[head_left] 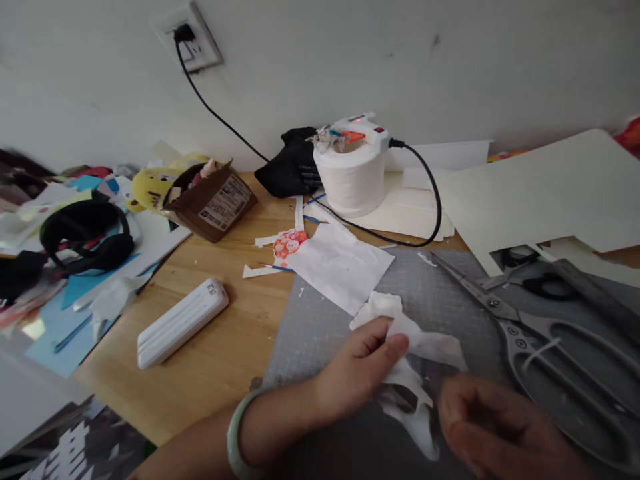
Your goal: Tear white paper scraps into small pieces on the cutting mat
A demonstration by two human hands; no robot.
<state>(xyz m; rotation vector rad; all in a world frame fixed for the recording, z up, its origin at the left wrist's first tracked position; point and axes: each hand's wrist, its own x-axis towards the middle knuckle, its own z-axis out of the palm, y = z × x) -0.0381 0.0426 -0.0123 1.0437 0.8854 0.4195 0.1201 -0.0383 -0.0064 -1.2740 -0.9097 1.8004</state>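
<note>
1. The left hand [353, 370] pinches the cut white paper [434, 348] between thumb and fingers, above the grey mat [320, 327].
2. Its strips run rightward and toward the wearer, loose ends near the right hand [493, 423].
3. That hand is apart, blurred, fingers curled; whether it grips anything, I cannot tell.

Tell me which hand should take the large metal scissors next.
Right, I'd judge: the right hand is beside the large metal scissors, near their handles, though blur hides whether it is free. The left hand pinches white paper, farther away.
</note>
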